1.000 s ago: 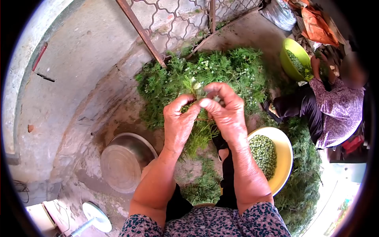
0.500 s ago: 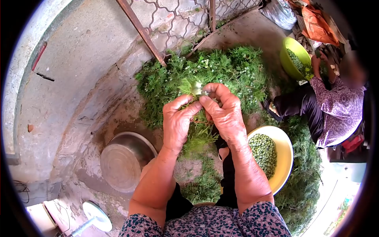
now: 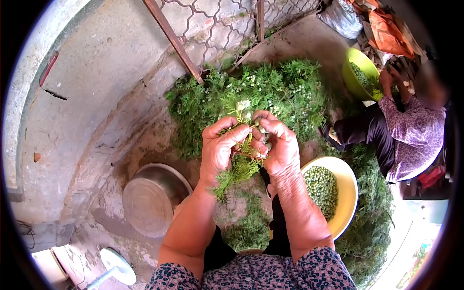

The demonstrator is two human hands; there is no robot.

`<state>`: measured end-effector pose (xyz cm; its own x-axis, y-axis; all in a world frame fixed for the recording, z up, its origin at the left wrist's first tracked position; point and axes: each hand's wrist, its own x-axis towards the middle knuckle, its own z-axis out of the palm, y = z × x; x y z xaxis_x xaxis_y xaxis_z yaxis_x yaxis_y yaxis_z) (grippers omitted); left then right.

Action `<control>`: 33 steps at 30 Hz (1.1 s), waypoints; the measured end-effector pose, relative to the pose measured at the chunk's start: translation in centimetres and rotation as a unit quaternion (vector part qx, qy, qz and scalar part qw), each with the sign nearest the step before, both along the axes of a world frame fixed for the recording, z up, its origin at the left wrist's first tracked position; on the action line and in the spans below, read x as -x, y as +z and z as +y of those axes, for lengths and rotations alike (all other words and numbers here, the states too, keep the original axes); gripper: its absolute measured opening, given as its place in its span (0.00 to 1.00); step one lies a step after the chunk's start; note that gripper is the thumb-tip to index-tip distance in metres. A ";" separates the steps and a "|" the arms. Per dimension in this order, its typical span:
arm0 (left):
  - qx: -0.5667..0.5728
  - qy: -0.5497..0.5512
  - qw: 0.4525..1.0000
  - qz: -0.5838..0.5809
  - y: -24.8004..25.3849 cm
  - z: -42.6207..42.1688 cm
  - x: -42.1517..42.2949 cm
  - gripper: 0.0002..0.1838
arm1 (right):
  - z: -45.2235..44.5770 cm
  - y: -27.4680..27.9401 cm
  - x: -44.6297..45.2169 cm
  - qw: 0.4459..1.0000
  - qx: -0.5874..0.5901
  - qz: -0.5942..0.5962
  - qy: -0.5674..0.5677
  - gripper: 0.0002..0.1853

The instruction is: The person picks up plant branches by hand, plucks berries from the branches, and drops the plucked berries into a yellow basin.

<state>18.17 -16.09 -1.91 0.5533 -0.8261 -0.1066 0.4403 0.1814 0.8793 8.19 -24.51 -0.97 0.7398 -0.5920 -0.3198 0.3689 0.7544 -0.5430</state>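
A green leafy sprig [image 3: 237,170] with pale round cones at its top is pinched in my left hand [image 3: 218,145], its lower leaves hanging below the fingers. Close beside it, my right hand [image 3: 280,147] has curled fingers around a few pale green cones [image 3: 262,129] from the sprig. Beyond both hands lies a large heap of green branches [image 3: 290,87] dotted with pale cones. To the right of my right forearm, a yellow basin [image 3: 349,193] holds a mass of small green cones [image 3: 321,188].
A metal pot [image 3: 150,203] stands at the left. At the right a person [image 3: 411,130] in a patterned purple top sits with hands near a lime-green basin [image 3: 354,84]. A metal lattice [image 3: 217,29] stands beyond the heap. More branches [image 3: 367,232] lie right of the yellow basin.
My right hand has moved slightly down and its fingers have curled around the cones. The sprig has turned, showing more of its leaves and cones. The yellow basin has shifted slightly.
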 end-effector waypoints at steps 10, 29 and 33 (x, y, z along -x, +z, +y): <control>-0.022 0.080 0.992 -0.099 0.1 0.1 1.2 0.09 | 0.0 1.4 0.1 0.967 0.143 0.144 -0.157 0.05; -0.026 -0.010 0.999 -0.017 -0.1 0.0 -0.3 0.08 | -0.7 0.3 0.4 0.987 0.145 0.061 0.039 0.11; -0.062 -0.017 0.996 -0.065 0.9 0.0 0.2 0.10 | -0.5 -0.2 0.2 0.989 0.133 0.062 0.024 0.12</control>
<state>18.00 -16.06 -0.97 0.5412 -0.8295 -0.1380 0.3251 0.0550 0.9441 8.02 -25.05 -1.19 0.7341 -0.6322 -0.2480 0.2533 0.5937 -0.7638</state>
